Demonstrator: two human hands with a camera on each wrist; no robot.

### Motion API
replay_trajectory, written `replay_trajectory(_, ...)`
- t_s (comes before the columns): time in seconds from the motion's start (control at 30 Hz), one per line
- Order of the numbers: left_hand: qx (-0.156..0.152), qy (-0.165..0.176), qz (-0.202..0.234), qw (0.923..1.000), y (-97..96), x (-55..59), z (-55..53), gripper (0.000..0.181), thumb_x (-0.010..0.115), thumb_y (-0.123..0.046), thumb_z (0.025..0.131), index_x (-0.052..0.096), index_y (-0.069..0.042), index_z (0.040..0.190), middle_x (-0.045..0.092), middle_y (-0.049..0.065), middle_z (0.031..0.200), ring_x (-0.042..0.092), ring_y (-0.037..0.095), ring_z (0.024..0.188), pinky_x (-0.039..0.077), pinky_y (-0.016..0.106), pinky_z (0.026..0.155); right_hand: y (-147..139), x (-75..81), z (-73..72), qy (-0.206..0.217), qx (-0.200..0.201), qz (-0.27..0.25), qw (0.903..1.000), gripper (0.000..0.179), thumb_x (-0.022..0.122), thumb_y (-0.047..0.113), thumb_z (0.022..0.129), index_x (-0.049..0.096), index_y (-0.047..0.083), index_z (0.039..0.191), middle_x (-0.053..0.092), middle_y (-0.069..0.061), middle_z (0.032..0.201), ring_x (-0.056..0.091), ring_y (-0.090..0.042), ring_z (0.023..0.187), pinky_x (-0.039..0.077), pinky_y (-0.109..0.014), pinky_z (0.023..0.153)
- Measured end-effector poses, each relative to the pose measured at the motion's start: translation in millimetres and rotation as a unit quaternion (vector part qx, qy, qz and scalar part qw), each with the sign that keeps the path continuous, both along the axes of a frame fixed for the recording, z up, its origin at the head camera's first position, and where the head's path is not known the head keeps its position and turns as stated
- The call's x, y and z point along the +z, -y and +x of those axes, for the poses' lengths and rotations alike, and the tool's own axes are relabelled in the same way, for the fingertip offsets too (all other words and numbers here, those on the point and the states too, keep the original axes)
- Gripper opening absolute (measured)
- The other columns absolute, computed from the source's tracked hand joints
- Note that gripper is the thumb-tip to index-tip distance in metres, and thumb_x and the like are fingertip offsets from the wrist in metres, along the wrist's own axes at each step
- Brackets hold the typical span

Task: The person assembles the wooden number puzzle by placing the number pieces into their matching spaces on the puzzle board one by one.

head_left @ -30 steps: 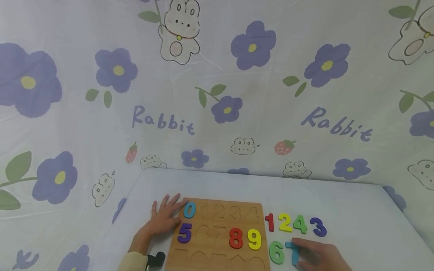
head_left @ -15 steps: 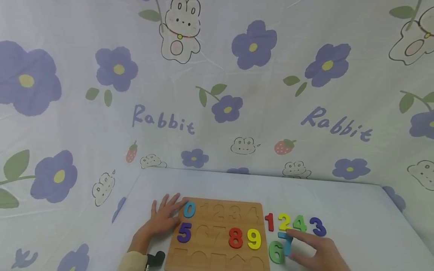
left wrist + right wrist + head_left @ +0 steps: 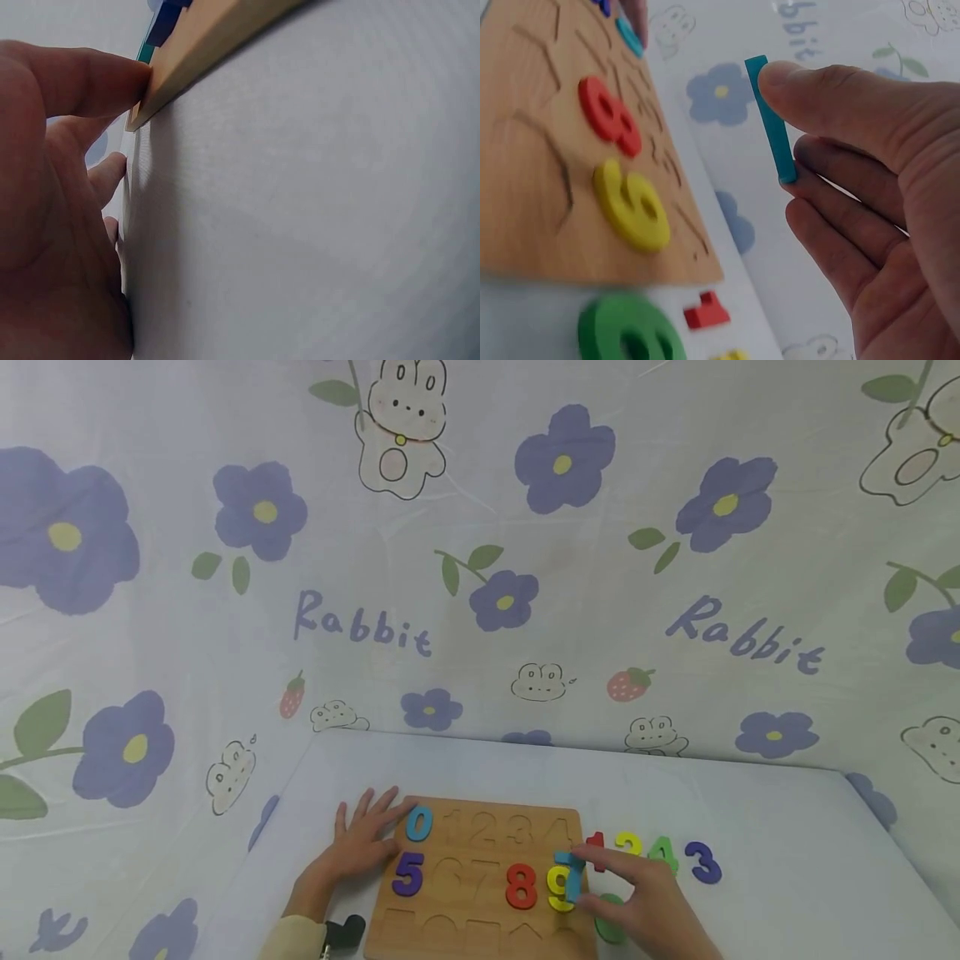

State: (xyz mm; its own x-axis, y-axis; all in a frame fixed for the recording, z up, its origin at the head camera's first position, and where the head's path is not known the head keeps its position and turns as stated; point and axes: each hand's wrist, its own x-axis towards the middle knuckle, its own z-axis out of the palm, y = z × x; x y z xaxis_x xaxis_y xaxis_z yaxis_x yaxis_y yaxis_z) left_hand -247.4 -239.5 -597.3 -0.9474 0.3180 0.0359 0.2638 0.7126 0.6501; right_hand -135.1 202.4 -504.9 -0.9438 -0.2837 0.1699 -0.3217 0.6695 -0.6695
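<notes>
A blue number 7 piece [image 3: 573, 883] is pinched between the thumb and a finger of my right hand [image 3: 648, 902], held above the right edge of the wooden number board [image 3: 457, 906]. In the right wrist view the blue 7 [image 3: 772, 124] is seen edge-on, off the board. It partly covers the yellow 9 [image 3: 558, 893] in the head view. My left hand [image 3: 363, 843] lies with fingers spread at the board's left edge, its thumb and index touching the wood. In the left wrist view its thumb [image 3: 97, 82] presses the board's side. The 7-shaped recess [image 3: 486, 872] shows bare wood.
On the board sit a blue 0 [image 3: 419, 823], purple 5 [image 3: 408, 874] and red 8 [image 3: 521, 887]. Right of it lie a red 1 [image 3: 596, 852], yellow 2 [image 3: 628, 843], green 4 [image 3: 663, 853], purple 3 [image 3: 703, 862] and a partly hidden green 6 [image 3: 609, 930]. A patterned curtain hangs behind.
My right hand has lifted the blue 7 from the table beside the green 6 and carried it left over the board's right edge. My left hand has stayed in place.
</notes>
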Motion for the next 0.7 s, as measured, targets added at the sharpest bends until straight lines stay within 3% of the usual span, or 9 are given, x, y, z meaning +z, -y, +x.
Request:
replay_trajectory(0.1, -0.004, -0.002, -0.003, 1.0, 0.4, -0.2, 0.4, 0.076, 0.066, -0.027, 0.09, 0.052, -0.035, 0.164, 0.03, 0.021, 0.179, 0.0, 0.06, 0.165, -0.022, 0.084, 0.12, 12.0, 2.4, -3.8, -0.001, -0.005, -0.007, 1.0, 0.05, 0.09, 0.039, 0.09, 0.077, 0.031, 0.137, 0.078, 0.014, 0.135, 0.076, -0.02, 0.116, 0.067, -0.042, 0.097)
replay_trajectory(0.23, -0.001, 0.004, 0.003, 1.0, -0.6, 3.6, 2.5, 0.076, 0.067, -0.026, 0.089, 0.053, -0.035, 0.164, 0.03, 0.021, 0.179, 0.0, 0.06, 0.166, -0.022, 0.083, 0.121, 25.3, 4.5, -8.9, -0.004, -0.007, -0.019, 0.9998, 0.049, 0.091, 0.039, 0.089, 0.078, 0.031, 0.136, 0.079, 0.014, 0.132, 0.077, -0.02, 0.119, 0.064, -0.032, 0.09)
replay_trajectory(0.3, 0.0, 0.002, 0.01, 1.0, -2.0, 6.8, 4.0, 0.076, 0.067, -0.026, 0.089, 0.054, -0.033, 0.163, 0.031, 0.022, 0.178, 0.0, 0.061, 0.165, -0.022, 0.084, 0.121, 30.6, 4.9, -11.9, -0.004, -0.001, -0.025, 0.9997, 0.049, 0.091, 0.039, 0.089, 0.078, 0.031, 0.136, 0.079, 0.014, 0.132, 0.076, -0.02, 0.122, 0.064, -0.033, 0.093)
replay_trajectory(0.53, 0.004, 0.002, -0.006, 1.0, -1.4, 2.2, 1.6, 0.076, 0.066, -0.026, 0.091, 0.052, -0.034, 0.165, 0.03, 0.019, 0.18, 0.0, 0.058, 0.166, -0.021, 0.083, 0.122, 51.2, 3.5, -21.7, -0.003, 0.033, -0.056, 0.9979, 0.049, 0.089, 0.039, 0.091, 0.079, 0.022, 0.136, 0.079, 0.009, 0.134, 0.075, -0.023, 0.129, 0.061, -0.051, 0.108)
replay_trajectory(0.7, 0.005, 0.008, -0.006, 0.9999, -3.9, 9.8, 4.2, 0.076, 0.067, -0.023, 0.089, 0.054, -0.029, 0.164, 0.031, 0.023, 0.178, 0.002, 0.06, 0.165, -0.019, 0.083, 0.123, 67.1, -0.8, -26.1, 0.025, 0.042, -0.067, 0.9965, 0.047, 0.09, 0.034, 0.091, 0.079, 0.025, 0.136, 0.078, 0.01, 0.136, 0.073, -0.023, 0.133, 0.059, -0.052, 0.111)
